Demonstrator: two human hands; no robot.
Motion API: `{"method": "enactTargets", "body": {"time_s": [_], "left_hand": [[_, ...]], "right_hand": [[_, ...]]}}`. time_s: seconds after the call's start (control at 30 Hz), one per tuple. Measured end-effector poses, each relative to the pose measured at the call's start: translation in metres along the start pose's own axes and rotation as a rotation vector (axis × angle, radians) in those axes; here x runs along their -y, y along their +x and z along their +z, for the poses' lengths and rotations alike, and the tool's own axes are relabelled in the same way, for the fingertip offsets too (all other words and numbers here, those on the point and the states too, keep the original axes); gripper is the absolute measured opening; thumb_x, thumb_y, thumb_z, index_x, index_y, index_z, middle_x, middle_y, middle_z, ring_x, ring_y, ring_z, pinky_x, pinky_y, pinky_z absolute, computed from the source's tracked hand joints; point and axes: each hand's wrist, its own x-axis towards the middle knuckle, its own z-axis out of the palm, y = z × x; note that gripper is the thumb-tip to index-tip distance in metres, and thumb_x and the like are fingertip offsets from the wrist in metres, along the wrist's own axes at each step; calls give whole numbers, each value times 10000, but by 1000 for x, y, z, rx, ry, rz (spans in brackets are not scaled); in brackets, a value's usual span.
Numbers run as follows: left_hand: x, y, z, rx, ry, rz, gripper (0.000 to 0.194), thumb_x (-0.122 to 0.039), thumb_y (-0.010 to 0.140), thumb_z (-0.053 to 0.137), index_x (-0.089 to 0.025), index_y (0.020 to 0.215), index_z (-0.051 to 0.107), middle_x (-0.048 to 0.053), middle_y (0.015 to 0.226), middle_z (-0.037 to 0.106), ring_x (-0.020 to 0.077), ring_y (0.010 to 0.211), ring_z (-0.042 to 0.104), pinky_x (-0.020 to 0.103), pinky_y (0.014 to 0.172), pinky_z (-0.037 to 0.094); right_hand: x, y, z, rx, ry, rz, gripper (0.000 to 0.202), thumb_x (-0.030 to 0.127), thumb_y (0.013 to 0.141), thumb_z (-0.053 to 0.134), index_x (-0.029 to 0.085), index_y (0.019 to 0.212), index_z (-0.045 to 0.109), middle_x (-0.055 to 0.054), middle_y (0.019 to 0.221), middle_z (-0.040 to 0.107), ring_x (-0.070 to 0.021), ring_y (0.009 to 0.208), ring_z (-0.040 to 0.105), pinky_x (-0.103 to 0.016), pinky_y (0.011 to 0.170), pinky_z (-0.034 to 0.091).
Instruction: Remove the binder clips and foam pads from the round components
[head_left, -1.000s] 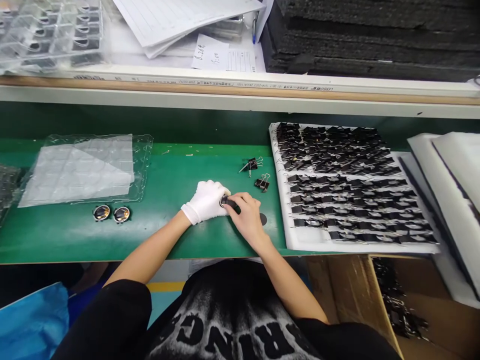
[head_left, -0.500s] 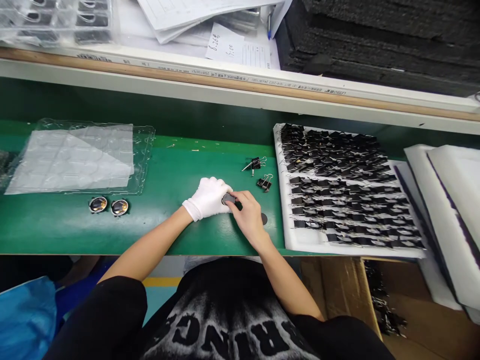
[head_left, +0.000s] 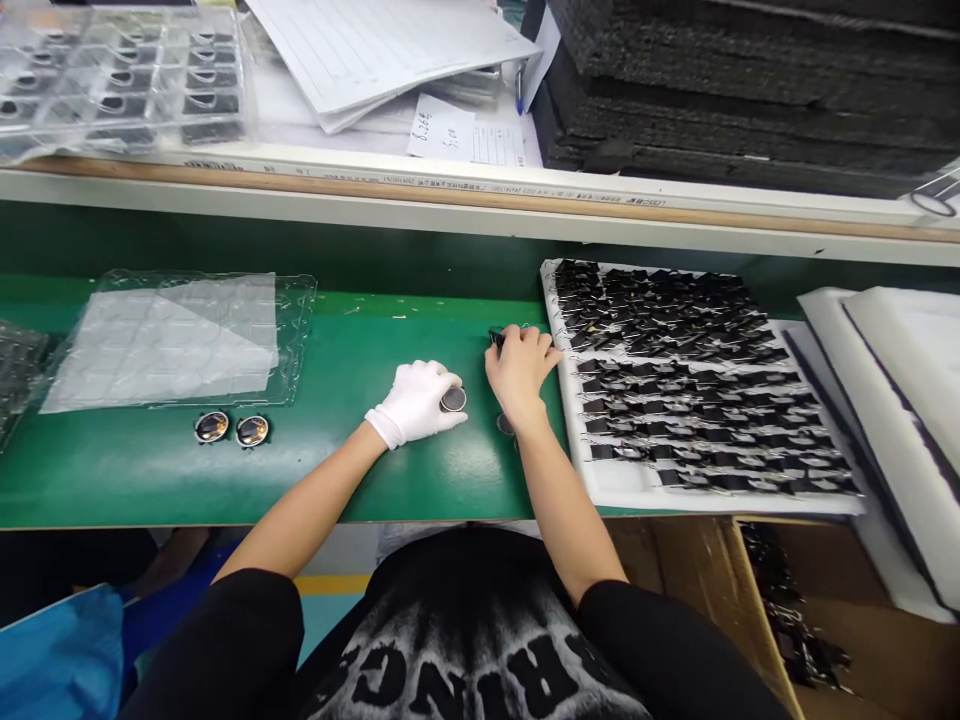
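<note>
My left hand [head_left: 424,402], in a white glove, holds a small round part [head_left: 453,399] with a dark face and a silver rim between thumb and fingers, just above the green bench. My bare right hand [head_left: 523,370] reaches over the spot beside the white foam tray, its fingers curled down round a black binder clip [head_left: 496,338]. Most of that clip is hidden under the fingers. A dark disc [head_left: 505,425] lies on the bench, partly behind my right wrist.
Two round parts with shiny amber faces [head_left: 252,431] lie at the left, before a clear plastic tray [head_left: 296,345] with white paper. Rows of binder clips fill a white foam tray [head_left: 577,480] at the right. A shelf edge [head_left: 420,205] runs across the back.
My right hand has let go of the round part and moved right and away from me to the binder clips. My left hand still holds the part. The view has shifted slightly.
</note>
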Motion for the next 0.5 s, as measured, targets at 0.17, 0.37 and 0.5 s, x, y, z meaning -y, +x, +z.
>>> {"method": "enactTargets", "body": {"time_s": [0.17,0.37,0.5], "left_hand": [[13,-3,-5,-23,-21,29,731,-481,817,714,-267,1491,527,117,1439,593,352,1210,574,460,960,405],[25,-1,-8,-22,22,-76,543,-638,819,706,-257,1205,721,107,1212,690,344,1088,610,443,869,408],[30,-3,-10,-26,28,-29,453,-582,854,695,-274,1184,731,84,1187,710,315,1062,617,422,842,390]], "right_hand": [[-6,-20,-19,342,123,-210,317,234,987,425,190,1234,618,-164,1162,664,-333,1060,623,-522,969,404],[-14,-9,-15,620,146,-361,352,178,963,484,223,1283,625,-117,1223,698,-305,1167,611,-458,978,430],[-9,1,-1,605,152,-340,276,194,965,508,263,1119,726,-113,1260,640,-304,1216,559,-457,992,417]]}}
